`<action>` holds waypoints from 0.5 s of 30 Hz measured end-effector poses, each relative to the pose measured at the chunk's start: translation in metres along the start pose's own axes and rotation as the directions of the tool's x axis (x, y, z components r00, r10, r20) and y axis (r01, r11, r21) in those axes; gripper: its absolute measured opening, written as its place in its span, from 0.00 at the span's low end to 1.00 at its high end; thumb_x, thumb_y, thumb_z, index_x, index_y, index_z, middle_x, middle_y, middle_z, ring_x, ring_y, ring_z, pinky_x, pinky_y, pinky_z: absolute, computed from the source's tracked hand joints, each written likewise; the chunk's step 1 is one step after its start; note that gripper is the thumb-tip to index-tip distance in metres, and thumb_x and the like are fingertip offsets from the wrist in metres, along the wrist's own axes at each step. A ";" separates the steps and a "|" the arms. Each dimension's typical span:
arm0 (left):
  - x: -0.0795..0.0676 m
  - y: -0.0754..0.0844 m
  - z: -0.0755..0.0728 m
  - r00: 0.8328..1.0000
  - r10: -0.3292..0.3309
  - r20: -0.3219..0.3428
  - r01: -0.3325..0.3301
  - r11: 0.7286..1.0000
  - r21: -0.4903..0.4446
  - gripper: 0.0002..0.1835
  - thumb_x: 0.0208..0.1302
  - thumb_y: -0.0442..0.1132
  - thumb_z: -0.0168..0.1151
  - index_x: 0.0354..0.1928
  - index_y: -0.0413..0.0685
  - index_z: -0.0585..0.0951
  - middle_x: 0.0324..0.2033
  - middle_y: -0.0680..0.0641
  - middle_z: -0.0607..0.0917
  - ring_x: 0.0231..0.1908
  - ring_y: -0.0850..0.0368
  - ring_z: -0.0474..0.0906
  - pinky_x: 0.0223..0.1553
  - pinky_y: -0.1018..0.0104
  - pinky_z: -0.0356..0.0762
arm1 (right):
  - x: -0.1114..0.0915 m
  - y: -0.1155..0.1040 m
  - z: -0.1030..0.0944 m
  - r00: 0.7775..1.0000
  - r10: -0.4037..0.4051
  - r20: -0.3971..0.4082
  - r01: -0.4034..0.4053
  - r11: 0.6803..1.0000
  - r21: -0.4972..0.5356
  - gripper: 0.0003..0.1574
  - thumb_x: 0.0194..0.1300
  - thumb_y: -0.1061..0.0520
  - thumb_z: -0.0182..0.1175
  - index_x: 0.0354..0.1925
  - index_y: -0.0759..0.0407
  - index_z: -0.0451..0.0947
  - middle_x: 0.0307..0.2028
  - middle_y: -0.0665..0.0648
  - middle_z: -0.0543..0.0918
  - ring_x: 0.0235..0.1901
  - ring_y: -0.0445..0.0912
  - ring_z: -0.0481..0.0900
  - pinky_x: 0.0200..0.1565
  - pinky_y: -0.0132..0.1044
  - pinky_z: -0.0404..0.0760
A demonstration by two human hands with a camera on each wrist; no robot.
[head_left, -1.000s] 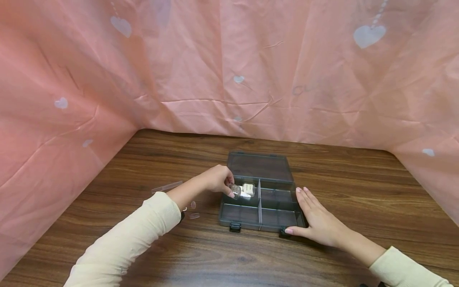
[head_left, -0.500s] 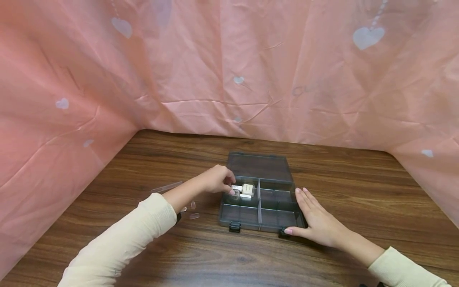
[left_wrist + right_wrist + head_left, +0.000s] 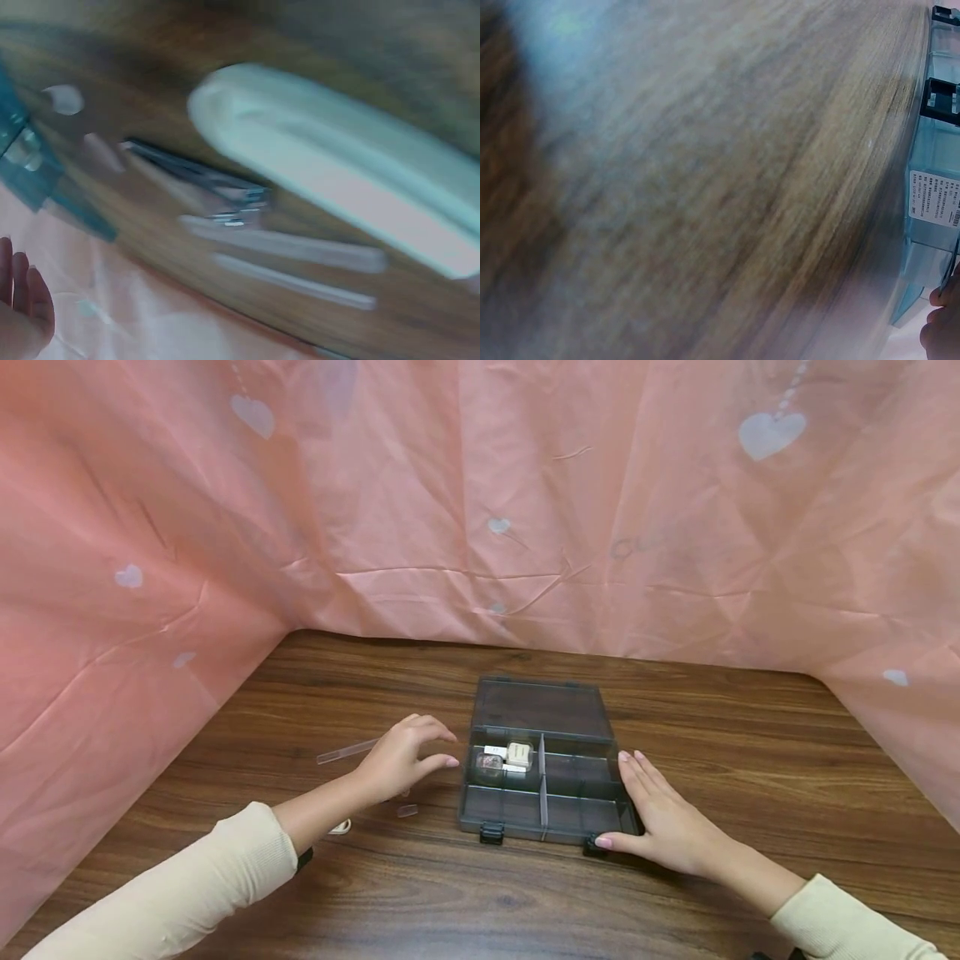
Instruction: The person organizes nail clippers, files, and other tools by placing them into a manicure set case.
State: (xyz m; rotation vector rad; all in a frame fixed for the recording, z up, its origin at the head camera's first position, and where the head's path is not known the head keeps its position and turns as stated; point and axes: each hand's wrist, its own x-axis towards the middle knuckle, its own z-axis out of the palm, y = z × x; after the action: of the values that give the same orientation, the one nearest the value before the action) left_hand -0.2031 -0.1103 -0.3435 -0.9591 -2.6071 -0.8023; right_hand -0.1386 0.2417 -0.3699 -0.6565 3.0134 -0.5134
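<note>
Soft light, blurry left wrist view

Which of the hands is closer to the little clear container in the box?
Left. The left hand is just outside the box, on the side where the clear container lies; the right hand touches the opposite side.

Pink cloth (image 3: 405, 485), pale hearts (image 3: 772, 437), along 3 sides of wooden tabletop (image 3: 540, 897).

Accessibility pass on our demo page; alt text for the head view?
An open, dark translucent compartment case sits on a wooden table, a person's right hand against its right side. The left hand, holding nothing, is to its left; small items lie in the back left compartment. A pink drape hangs behind.
</note>
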 end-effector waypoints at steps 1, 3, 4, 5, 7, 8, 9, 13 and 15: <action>-0.004 -0.003 -0.001 1.000 -0.009 -0.009 0.009 1.000 0.003 0.14 0.53 0.43 0.68 0.41 0.43 0.83 0.39 0.49 0.84 0.45 0.53 0.78 0.48 0.57 0.76 | 0.000 0.000 0.000 1.000 -0.001 -0.002 0.001 1.000 -0.001 0.68 0.52 0.27 0.57 0.69 0.72 0.43 0.70 0.70 0.47 0.71 0.62 0.42 0.68 0.54 0.49; -0.013 -0.008 -0.004 0.999 -0.031 -0.016 0.031 1.000 0.005 0.15 0.53 0.42 0.68 0.41 0.43 0.83 0.39 0.50 0.84 0.45 0.53 0.78 0.47 0.56 0.76 | 0.000 0.000 0.001 1.000 -0.001 -0.004 0.001 1.000 -0.002 0.68 0.52 0.27 0.57 0.69 0.72 0.44 0.70 0.70 0.47 0.71 0.62 0.42 0.68 0.54 0.48; -0.017 -0.011 -0.005 0.999 -0.041 -0.016 0.041 0.999 0.005 0.15 0.53 0.42 0.68 0.41 0.43 0.83 0.39 0.50 0.84 0.45 0.53 0.78 0.47 0.56 0.76 | 0.000 0.000 0.001 1.000 -0.001 -0.004 0.001 1.000 -0.003 0.68 0.52 0.27 0.57 0.69 0.72 0.44 0.70 0.70 0.47 0.71 0.62 0.42 0.68 0.53 0.48; -0.021 -0.014 -0.007 0.999 -0.050 -0.018 0.050 0.999 0.008 0.15 0.52 0.42 0.68 0.41 0.43 0.83 0.38 0.50 0.84 0.44 0.53 0.78 0.46 0.56 0.76 | 0.000 0.000 0.001 1.000 -0.001 -0.004 0.001 1.000 -0.004 0.68 0.52 0.27 0.57 0.69 0.72 0.44 0.70 0.70 0.48 0.71 0.62 0.42 0.69 0.53 0.48; -0.031 -0.019 -0.011 0.998 -0.064 -0.018 0.065 0.998 0.021 0.15 0.52 0.42 0.69 0.40 0.43 0.83 0.38 0.50 0.84 0.44 0.54 0.78 0.45 0.57 0.76 | 0.000 -0.001 0.001 1.000 0.000 -0.002 0.000 1.000 -0.003 0.68 0.52 0.27 0.57 0.69 0.72 0.44 0.70 0.70 0.48 0.71 0.62 0.42 0.68 0.54 0.49; -0.035 -0.022 -0.013 0.998 -0.062 -0.021 0.062 0.998 0.024 0.15 0.52 0.42 0.69 0.40 0.43 0.83 0.38 0.50 0.84 0.44 0.53 0.78 0.44 0.57 0.76 | 0.000 -0.001 0.001 1.000 0.002 -0.001 -0.002 1.000 -0.002 0.68 0.52 0.26 0.57 0.69 0.72 0.44 0.70 0.70 0.47 0.71 0.62 0.42 0.68 0.54 0.49; -0.040 -0.025 -0.015 0.998 -0.062 -0.026 0.063 0.998 0.026 0.14 0.51 0.41 0.69 0.39 0.42 0.83 0.37 0.50 0.84 0.43 0.53 0.79 0.43 0.58 0.77 | 0.000 -0.001 0.001 1.000 0.004 0.002 -0.004 1.000 0.001 0.68 0.52 0.26 0.57 0.69 0.72 0.44 0.71 0.70 0.47 0.71 0.62 0.42 0.67 0.55 0.50; -0.057 -0.037 -0.021 0.997 -0.070 -0.042 0.072 0.997 0.038 0.13 0.51 0.40 0.70 0.38 0.42 0.83 0.36 0.50 0.85 0.41 0.54 0.79 0.41 0.59 0.77 | -0.001 -0.002 -0.001 1.000 0.010 0.003 -0.010 1.000 0.004 0.69 0.52 0.26 0.57 0.69 0.71 0.43 0.71 0.70 0.47 0.71 0.62 0.42 0.66 0.58 0.52; -0.065 -0.042 -0.024 0.995 -0.095 -0.040 0.097 0.995 0.035 0.13 0.50 0.40 0.70 0.38 0.42 0.83 0.36 0.50 0.85 0.41 0.54 0.79 0.41 0.60 0.78 | 0.000 -0.002 -0.001 1.000 0.010 0.003 -0.010 1.000 0.003 0.69 0.52 0.26 0.57 0.69 0.71 0.43 0.71 0.70 0.47 0.71 0.62 0.42 0.65 0.59 0.53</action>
State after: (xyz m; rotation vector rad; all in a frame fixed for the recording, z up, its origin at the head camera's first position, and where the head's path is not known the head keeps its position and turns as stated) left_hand -0.1807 -0.1843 -0.3678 -0.8054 -2.6421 -0.7848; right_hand -0.1378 0.2407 -0.3681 -0.6405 3.0108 -0.5153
